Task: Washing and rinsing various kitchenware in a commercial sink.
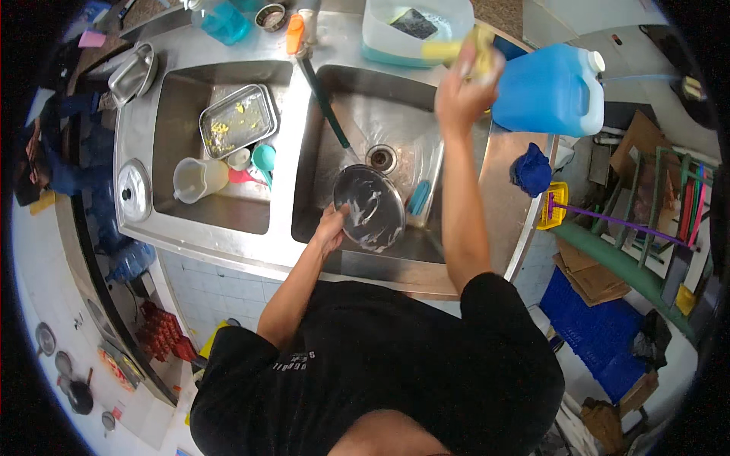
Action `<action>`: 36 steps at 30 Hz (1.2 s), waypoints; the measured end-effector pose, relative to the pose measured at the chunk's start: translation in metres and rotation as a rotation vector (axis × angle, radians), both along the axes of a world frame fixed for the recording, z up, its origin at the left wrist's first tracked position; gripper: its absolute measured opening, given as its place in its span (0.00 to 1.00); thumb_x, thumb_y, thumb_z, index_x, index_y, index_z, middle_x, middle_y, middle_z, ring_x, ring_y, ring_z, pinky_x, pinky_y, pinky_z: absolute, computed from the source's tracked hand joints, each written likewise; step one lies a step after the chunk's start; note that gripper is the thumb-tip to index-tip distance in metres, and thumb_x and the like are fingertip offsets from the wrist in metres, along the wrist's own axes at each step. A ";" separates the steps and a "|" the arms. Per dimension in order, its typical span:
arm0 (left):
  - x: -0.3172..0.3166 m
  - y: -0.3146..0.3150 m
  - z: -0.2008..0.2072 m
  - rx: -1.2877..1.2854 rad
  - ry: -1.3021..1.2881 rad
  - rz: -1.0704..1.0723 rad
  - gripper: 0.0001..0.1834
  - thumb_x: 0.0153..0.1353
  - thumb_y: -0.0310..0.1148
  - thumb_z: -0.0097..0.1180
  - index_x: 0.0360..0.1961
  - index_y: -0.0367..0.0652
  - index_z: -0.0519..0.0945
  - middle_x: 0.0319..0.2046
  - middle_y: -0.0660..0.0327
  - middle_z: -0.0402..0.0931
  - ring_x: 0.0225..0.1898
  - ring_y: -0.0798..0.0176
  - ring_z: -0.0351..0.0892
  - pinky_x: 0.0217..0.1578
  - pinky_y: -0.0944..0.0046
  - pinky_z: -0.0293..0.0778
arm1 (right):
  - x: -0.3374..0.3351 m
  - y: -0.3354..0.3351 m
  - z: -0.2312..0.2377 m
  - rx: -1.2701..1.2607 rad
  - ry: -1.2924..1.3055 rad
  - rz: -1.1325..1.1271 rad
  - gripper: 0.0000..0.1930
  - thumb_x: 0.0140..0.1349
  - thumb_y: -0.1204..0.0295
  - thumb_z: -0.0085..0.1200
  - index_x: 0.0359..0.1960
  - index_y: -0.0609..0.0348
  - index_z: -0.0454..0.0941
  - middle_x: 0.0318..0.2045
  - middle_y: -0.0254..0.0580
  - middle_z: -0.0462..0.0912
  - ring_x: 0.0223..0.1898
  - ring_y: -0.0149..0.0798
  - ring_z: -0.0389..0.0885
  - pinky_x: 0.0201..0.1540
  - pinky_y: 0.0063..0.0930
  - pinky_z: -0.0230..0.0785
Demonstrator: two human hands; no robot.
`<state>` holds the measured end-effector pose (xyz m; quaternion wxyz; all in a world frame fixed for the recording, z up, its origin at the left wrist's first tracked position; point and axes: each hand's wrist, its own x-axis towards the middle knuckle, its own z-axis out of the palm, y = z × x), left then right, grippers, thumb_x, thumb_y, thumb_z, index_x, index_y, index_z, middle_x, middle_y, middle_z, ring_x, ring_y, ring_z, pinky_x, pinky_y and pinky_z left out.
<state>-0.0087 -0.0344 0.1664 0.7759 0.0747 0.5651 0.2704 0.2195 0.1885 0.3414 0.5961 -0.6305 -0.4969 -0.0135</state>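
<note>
In the right sink basin [312,182], my left hand [330,228] grips the rim of a round, dark metal lid [366,216] streaked with suds. The lid is tilted above the basin floor, near the drain [381,158]. My right hand [464,95] is raised at the basin's back right corner, closed on a yellow sponge [482,57] blurred by motion. Beside that hand stands a translucent tub [380,30] of bluish liquid with a dark scouring pad [413,24] in it. A blue brush or sponge [418,197] rests against the basin's right side.
A large blue jug [540,91] and a blue cloth bundle [531,170] sit on the right counter. The left basin holds a metal tray [238,120] with yellow scraps, a plastic pitcher [199,180] and scoops. A faucet hose [323,102] reaches over the right basin.
</note>
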 end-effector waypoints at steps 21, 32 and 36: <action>0.024 0.074 -0.192 -0.258 -0.489 0.771 0.10 0.64 0.28 0.48 0.45 0.37 0.72 0.42 0.56 0.75 0.44 0.58 0.76 0.44 0.56 0.76 | -0.089 -0.083 -0.307 -0.789 -0.738 0.534 0.25 0.59 0.62 0.49 0.54 0.64 0.66 0.57 0.57 0.63 0.56 0.58 0.64 0.58 0.50 0.55; 0.019 0.072 -0.164 -0.096 0.463 -0.235 0.25 0.54 0.36 0.59 0.50 0.32 0.71 0.43 0.50 0.77 0.44 0.53 0.78 0.46 0.56 0.73 | -0.080 -0.108 -0.310 -1.352 0.047 0.063 0.26 0.65 0.55 0.33 0.33 0.61 0.81 0.33 0.59 0.80 0.36 0.60 0.78 0.41 0.48 0.69; 0.063 0.100 -0.149 0.172 1.003 -0.141 0.29 0.53 0.47 0.55 0.49 0.35 0.74 0.40 0.40 0.77 0.43 0.40 0.77 0.48 0.52 0.70 | -0.064 -0.121 -0.264 -1.506 -0.276 0.094 0.22 0.64 0.63 0.34 0.29 0.66 0.79 0.29 0.59 0.81 0.32 0.58 0.80 0.37 0.47 0.71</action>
